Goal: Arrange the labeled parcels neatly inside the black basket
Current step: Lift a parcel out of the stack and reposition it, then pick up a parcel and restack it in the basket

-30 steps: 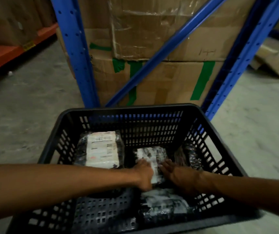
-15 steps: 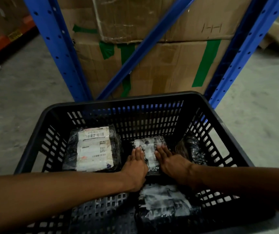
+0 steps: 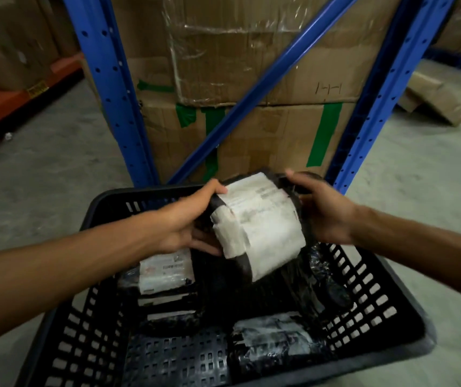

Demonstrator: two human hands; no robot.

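Two hands hold one parcel [image 3: 260, 224] above the basket [image 3: 369, 277]. The left hand [image 3: 187, 222] grips its left edge and the right hand [image 3: 321, 210] grips its right edge. Below the grip, three more parcels lie inside. The white labels are too blurry to read.

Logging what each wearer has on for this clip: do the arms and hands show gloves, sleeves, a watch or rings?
No. The left hand and right hand are ungloved, and both forearms are uncovered as far as the frame edges, with no sleeve cuff in view. No watch, wristband or ring is visible on either side.
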